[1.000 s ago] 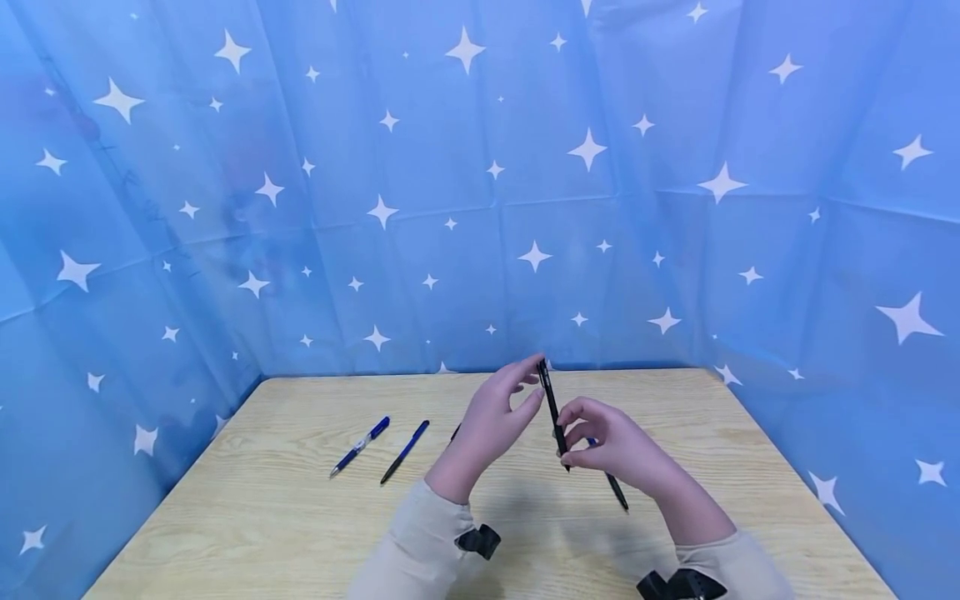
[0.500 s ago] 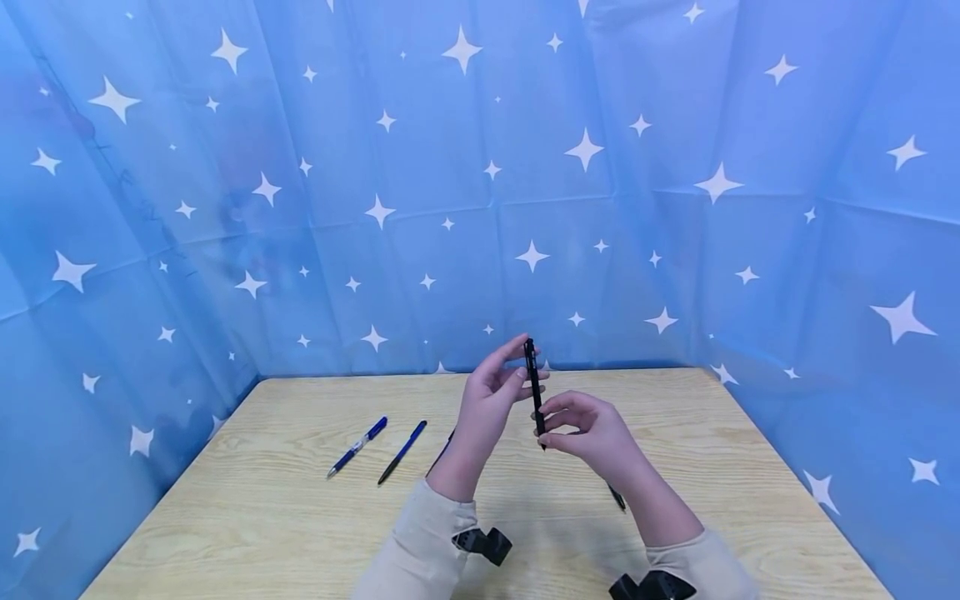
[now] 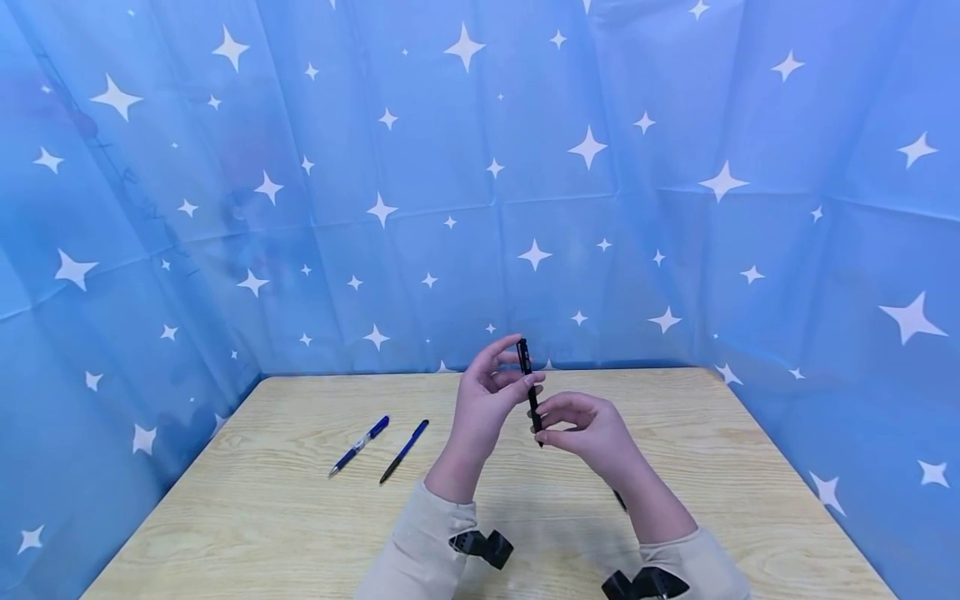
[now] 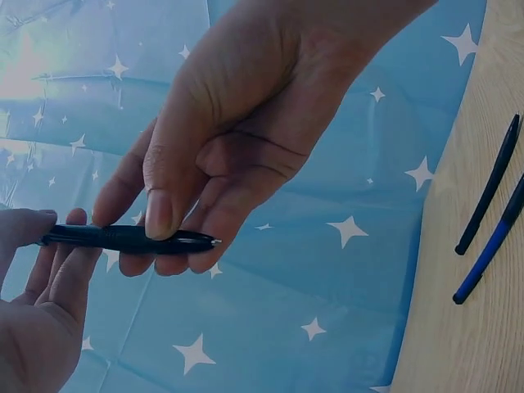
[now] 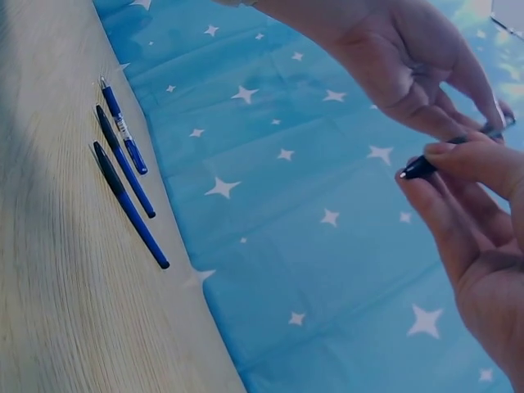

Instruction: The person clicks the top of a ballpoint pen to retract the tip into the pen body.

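Note:
A black pen (image 3: 526, 360) is held up above the table, steeply tilted with its point down. The left hand (image 3: 480, 408) grips its upper part, thumb across the barrel and a finger at the top end. Just beneath, the right hand (image 3: 596, 435) pinches the pen's lower end between thumb and fingers. In the left wrist view the right hand (image 4: 246, 123) holds the black pen (image 4: 123, 237) near its point, while the left hand (image 4: 41, 327) has the other end. The right wrist view shows the pen's tip (image 5: 417, 168) at the right thumb.
On the wooden table (image 3: 225, 500) lie a blue pen with a clear section (image 3: 360, 446) and a blue-and-black pen (image 3: 405, 452). Another blue-and-black pen (image 5: 131, 205) shows beside them. A dark pen end (image 3: 619, 501) peeks out by the right forearm. A blue star-patterned curtain surrounds the table.
Both hands have moved left and slightly up with the black pen. The left thumb, earlier beside the pen, now lies across it. The pen on the right is mostly covered by the right forearm.

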The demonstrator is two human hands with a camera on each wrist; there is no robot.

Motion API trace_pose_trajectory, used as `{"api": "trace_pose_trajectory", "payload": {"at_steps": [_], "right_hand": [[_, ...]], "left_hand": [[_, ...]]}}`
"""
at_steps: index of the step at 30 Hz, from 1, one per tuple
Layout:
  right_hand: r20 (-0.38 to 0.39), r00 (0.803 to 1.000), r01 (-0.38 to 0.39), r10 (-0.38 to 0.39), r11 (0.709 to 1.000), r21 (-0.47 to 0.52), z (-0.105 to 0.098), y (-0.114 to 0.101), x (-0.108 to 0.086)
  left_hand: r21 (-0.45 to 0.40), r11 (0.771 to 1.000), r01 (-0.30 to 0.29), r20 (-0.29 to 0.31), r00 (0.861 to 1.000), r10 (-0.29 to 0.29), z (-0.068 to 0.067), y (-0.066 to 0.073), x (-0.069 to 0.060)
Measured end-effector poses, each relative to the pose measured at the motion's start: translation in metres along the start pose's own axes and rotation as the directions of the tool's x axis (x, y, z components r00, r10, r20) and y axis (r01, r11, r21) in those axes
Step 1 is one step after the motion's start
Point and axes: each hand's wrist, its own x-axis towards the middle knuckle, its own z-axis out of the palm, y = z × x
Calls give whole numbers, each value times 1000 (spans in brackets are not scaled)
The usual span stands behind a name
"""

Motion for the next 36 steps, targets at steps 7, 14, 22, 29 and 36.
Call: {"api": "trace_pose_trajectory", "payload": {"at_steps": [7, 14, 22, 29, 36], "right_hand": [[12, 1000, 15, -15, 1000, 2, 1, 0, 1], [30, 999, 26, -26, 1000, 3, 0, 0, 3], [46, 999, 25, -27, 999, 34, 2, 3, 1], [48, 999, 12, -14, 1000, 29, 1, 3, -1], [70, 997, 17, -15, 1000, -23, 0, 1, 2]], "left_hand": [[1, 1000, 5, -11, 1000, -5, 0, 4, 0], [-10, 1000, 8, -1, 1000, -8, -1, 9, 2], [7, 999, 40, 4, 999, -40, -2, 12, 0], [14, 999, 44, 16, 999, -44, -2, 9, 0], [-12, 1000, 22, 23, 999, -21, -6, 8, 1]]}}
